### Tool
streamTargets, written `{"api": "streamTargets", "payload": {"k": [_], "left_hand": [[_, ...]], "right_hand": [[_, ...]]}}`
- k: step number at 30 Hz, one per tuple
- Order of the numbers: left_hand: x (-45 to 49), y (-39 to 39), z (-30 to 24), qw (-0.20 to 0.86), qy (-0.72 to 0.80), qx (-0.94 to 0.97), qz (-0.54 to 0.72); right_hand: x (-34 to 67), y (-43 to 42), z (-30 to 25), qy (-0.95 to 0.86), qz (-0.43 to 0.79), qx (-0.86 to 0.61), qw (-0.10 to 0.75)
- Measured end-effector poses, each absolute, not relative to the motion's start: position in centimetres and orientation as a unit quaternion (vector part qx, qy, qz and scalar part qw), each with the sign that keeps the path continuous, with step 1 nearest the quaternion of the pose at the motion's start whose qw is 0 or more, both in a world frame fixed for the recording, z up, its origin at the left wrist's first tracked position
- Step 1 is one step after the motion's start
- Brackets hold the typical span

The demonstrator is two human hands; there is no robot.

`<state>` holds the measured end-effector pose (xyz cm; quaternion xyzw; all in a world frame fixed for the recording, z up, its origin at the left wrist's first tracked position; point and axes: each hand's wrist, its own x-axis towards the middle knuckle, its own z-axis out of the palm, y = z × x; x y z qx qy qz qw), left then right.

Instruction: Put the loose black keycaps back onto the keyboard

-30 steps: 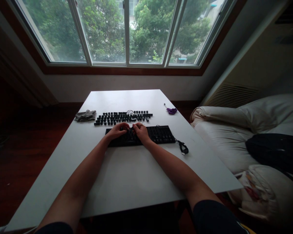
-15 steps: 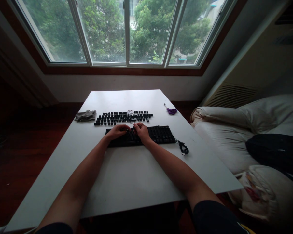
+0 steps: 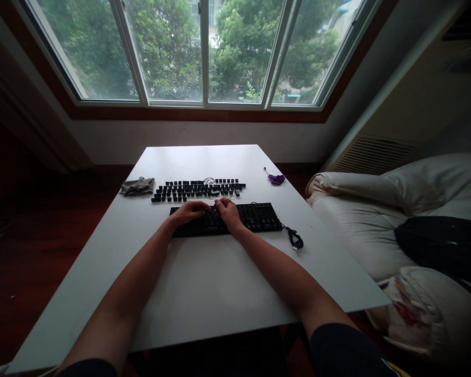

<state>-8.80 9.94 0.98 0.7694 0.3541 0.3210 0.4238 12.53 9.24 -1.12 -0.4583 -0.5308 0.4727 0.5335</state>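
Note:
A black keyboard [image 3: 259, 217] lies across the white table [image 3: 204, 283], both my hands over its left and middle part. My right hand [image 3: 227, 213] is closed, its fingers pinched round what looks like a wire keycap puller [image 3: 231, 199]; thin wire sticks out above the knuckles. My left hand [image 3: 190, 211] rests on the keyboard's left part, fingers stretched towards the right fingertips and thumb apart. Nothing shows between its fingers. Behind the keyboard, loose black keycaps [image 3: 186, 188] stand in several rows. What lies just under the fingertips is too small to make out.
A grey cloth [image 3: 138, 186] lies at the table's left edge. A purple cloth-like thing [image 3: 276, 179] with a thin stick is at the right. The keyboard's bundled cable [image 3: 295, 240] lies right of it. A pale sofa [image 3: 345, 225] stands beyond the table's right edge.
My left fingers have shifted very slightly over the keyboard. My right hand stays closed in nearly the same place, and the keycap rows look the same.

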Motion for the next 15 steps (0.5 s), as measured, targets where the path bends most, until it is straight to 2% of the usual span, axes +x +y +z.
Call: {"api": "streamTargets", "payload": {"k": [15], "left_hand": [[-8.61, 10.29, 0.96, 0.359, 0.349, 0.815, 0.294]], "right_hand": [[12.59, 8.90, -0.78, -0.560, 0.444, -0.476, 0.511]]}}
